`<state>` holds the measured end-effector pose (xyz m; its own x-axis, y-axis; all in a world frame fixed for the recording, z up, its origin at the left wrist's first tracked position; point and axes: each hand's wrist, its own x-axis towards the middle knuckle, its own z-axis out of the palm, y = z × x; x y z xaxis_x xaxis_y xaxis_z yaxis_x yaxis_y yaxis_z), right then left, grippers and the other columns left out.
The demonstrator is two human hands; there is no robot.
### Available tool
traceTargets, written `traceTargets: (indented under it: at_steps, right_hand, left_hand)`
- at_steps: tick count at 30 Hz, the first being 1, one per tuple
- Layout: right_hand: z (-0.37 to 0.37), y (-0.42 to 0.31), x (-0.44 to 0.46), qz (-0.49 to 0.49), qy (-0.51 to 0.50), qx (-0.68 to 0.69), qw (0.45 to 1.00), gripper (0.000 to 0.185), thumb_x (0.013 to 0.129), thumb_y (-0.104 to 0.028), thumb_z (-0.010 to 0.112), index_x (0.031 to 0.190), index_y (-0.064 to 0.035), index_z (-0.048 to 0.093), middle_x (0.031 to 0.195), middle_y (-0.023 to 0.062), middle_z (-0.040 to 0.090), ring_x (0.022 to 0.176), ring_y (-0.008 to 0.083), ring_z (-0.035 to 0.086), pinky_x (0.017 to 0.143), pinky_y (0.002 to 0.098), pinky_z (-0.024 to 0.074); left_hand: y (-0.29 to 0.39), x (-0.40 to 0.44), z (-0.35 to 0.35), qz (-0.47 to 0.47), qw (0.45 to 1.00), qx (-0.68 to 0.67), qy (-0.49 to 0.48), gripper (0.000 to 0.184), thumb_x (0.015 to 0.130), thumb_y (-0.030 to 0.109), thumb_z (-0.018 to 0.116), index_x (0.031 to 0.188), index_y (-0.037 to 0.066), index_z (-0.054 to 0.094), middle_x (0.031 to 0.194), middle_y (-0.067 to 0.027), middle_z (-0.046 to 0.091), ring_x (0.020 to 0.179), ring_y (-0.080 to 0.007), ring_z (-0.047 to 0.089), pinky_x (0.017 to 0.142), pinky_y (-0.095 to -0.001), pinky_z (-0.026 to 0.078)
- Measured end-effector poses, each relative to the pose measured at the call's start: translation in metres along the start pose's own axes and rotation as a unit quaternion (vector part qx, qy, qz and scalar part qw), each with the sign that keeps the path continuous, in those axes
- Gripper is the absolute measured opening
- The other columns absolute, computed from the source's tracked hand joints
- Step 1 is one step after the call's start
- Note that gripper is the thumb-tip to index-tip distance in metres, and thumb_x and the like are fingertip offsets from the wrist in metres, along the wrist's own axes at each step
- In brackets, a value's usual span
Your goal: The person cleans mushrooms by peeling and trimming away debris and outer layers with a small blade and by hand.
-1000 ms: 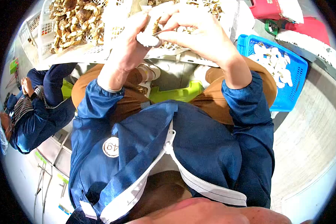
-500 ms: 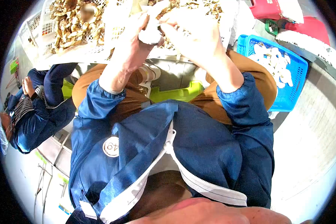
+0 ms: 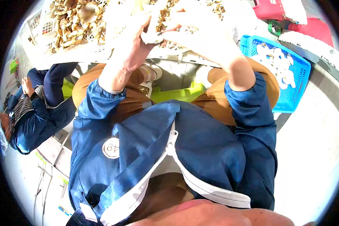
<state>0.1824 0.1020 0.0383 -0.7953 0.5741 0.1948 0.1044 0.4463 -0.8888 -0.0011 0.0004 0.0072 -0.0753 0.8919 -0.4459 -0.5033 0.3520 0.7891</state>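
In the head view my left hand (image 3: 135,39) is closed around a pale white mushroom (image 3: 151,37), over the edge of a white crate (image 3: 83,58). My right hand (image 3: 192,32) is just right of the mushroom, its fingers apart and nothing plainly seen between them. Bright glare washes out both hands and part of the mushroom. Under and beyond the hands, brown-and-cream mushroom pieces (image 3: 77,28) fill the crate.
A blue basket (image 3: 299,84) with several white mushroom pieces (image 3: 276,62) stands at my right. Red containers (image 3: 269,9) are beyond it. At the left sits another person (image 3: 38,109), hands together. A green plastic item (image 3: 179,93) lies between my legs.
My right hand has drawn away from the mushroom, its fingers spreading and its forearm shifting right. My left hand stays nearly in place, still holding the mushroom.
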Motion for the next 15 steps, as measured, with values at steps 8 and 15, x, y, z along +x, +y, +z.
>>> traceTargets:
  at_steps: [8, 15]
  right_hand:
    - [0.029, 0.02, -0.008, -0.045, 0.083, -0.067, 0.993, 0.012, 0.086, -0.012, 0.071, 0.094, -0.004, 0.069, 0.09, 0.0102, 0.068, 0.079, 0.0263, 0.068, 0.072, 0.0327, 0.0545]
    - [0.019, 0.023, -0.007, 0.003, 0.191, -0.178, 0.965, 0.011, 0.085, -0.012, 0.073, 0.091, -0.0032, 0.069, 0.092, 0.0098, 0.069, 0.08, 0.0249, 0.067, 0.072, 0.032, 0.054]
  left_hand:
    - [-0.009, 0.004, -0.002, 0.052, 0.981, 0.172, 0.066, 0.065, 0.072, -0.003, 0.082, 0.131, 0.001, 0.056, 0.13, -0.0134, 0.057, 0.12, -0.0284, 0.055, 0.099, -0.0351, 0.049]
    - [-0.007, 0.0, -0.006, -0.011, 0.999, -0.026, 0.025, 0.039, 0.092, 0.019, 0.069, 0.129, 0.008, 0.059, 0.121, -0.0088, 0.061, 0.105, -0.0232, 0.06, 0.089, -0.038, 0.052]
